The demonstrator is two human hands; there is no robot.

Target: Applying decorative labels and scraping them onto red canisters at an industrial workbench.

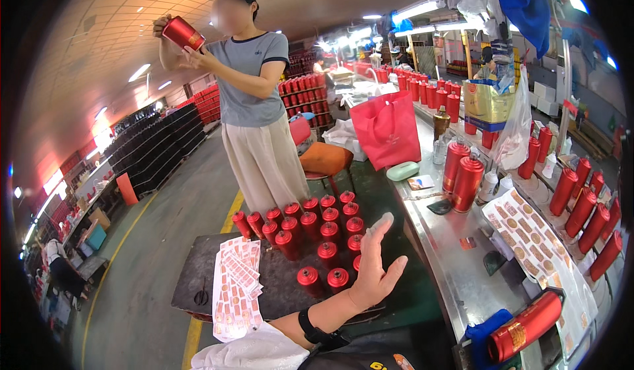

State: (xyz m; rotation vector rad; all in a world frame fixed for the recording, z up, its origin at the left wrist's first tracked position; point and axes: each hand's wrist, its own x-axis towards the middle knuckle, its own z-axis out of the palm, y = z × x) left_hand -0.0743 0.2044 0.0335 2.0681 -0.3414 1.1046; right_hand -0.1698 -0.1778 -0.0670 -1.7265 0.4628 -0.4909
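Observation:
My left hand is raised between the low dark table and the metal workbench. Its fingers stretch upward with the thumb apart, and nothing is in it. A pale covering shows on a fingertip, and a black band circles the wrist. Just beyond the hand, several red bottles stand upright on the low table. Sheets of red-and-white stickers lie there too, near my forearm. On the workbench at the lower right, a red bottle with gold markings lies tilted beside a blue cloth. My right hand is out of the picture.
A person across the low table holds up a red bottle in both hands. The workbench bears two upright red bottles, a sticker sheet and a pink bag. An orange-seated chair stands behind.

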